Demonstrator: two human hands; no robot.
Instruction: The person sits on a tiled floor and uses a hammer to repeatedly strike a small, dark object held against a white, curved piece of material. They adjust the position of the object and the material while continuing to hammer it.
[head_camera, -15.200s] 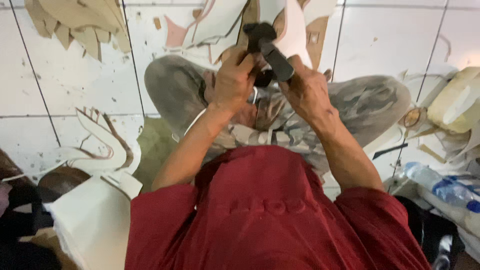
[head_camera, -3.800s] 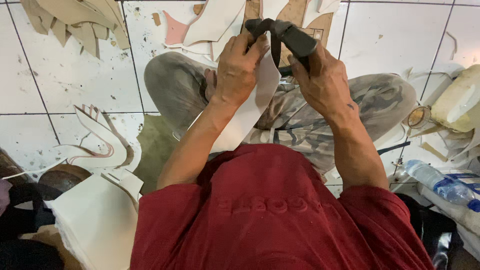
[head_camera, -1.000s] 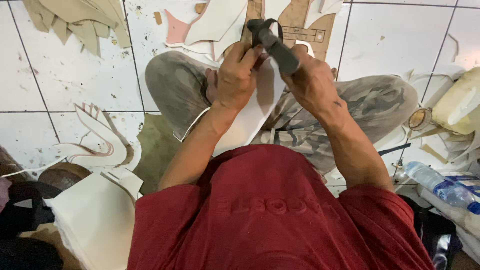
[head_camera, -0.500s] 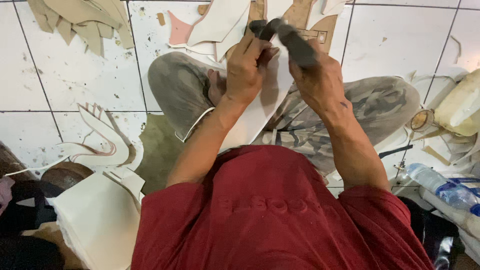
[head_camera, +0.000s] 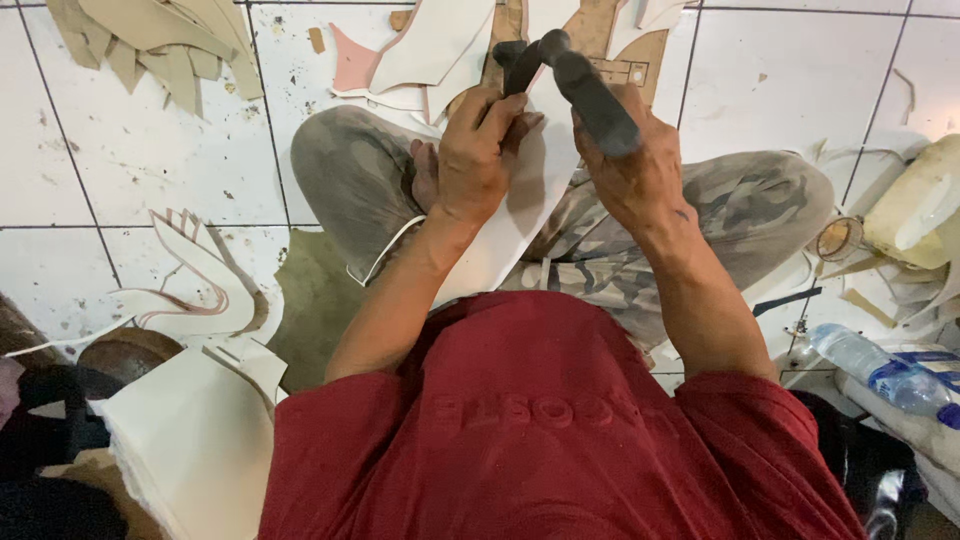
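Gripping the black shears (head_camera: 575, 75) in the right hand (head_camera: 630, 170), left hand (head_camera: 475, 155) fingers pinching the white sheet (head_camera: 520, 215) above the lap, steady tension seemingly kept cuts clean.

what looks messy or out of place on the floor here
Offcuts litter the tiled floor: tan strips piled top left and curled white scraps beside the left knee. A plastic bottle lies on its side at right. Nothing looks spilled.

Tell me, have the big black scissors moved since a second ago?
Yes. The big black scissors sit slightly higher, nearer the brown cardboard pattern on the floor.
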